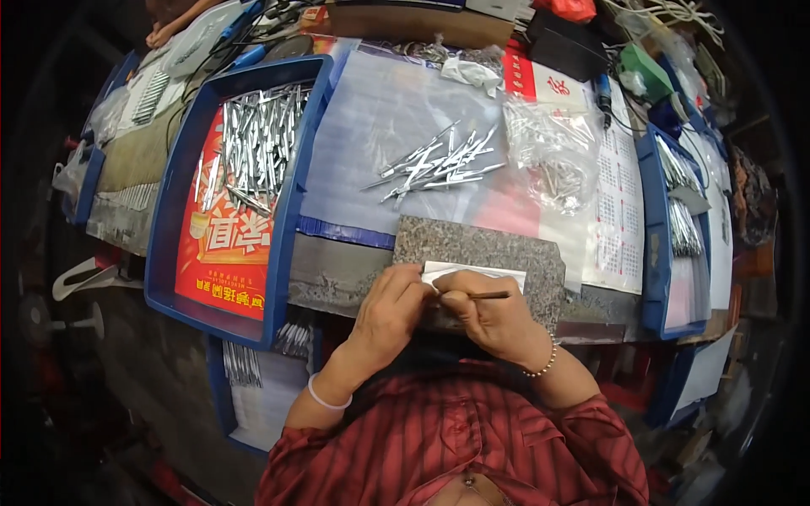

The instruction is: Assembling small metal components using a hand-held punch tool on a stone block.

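My left hand is closed, fingertips pressed together at the near left edge of a small white pad; whatever it pinches is hidden. In my right hand is a thin brown stick-like tool, gripped like a pen, its far end pointing right. Its working tip meets the left fingertips and cannot be made out. Under both hands lies a speckled grey stone slab at the table's near edge. Beyond it, a loose pile of slim silver metal pieces rests on clear plastic sheeting.
At left stands a blue tray holding many silver pieces on a red printed sheet. Another blue tray is at right. Clear plastic bags lie beyond the slab. Another person's hand shows far left.
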Demonstrator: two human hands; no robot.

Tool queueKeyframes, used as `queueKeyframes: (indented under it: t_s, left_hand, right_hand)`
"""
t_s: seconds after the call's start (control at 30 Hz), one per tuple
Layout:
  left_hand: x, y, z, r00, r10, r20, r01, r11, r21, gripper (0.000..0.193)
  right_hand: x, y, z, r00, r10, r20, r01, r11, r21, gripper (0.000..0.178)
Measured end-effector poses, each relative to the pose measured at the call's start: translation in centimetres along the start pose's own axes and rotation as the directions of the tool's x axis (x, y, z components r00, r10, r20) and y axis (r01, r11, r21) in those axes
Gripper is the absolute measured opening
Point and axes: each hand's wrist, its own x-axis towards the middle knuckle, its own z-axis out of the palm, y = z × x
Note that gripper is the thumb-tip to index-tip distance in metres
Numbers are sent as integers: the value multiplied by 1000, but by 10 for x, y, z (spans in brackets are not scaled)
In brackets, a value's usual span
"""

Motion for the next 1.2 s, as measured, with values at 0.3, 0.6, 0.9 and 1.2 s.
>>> queueKeyframes:
  t_s: [0.3,0.6,0.9,1.2]
  left_hand:
    - [4,7,1,1000,-30,2,30,1000,5,22]
    - [7,9,0,998,-56,34,55,998,18,23]
    - [7,11,3,998,-58,4,58,998,14,21]
    - [-5,9,11,987,7,-158,6,997,82,27]
  right_hand:
    - [-33,8,-66,962,255,-97,-212,923,322,42]
    - [-40,27,-86,984,153,-90,-124,957,263,49]
    - [-32,18,-69,978,54,199,-26,990,-142,10]
    - [-45,4,-76,937,284,-203,-234,943,237,51]
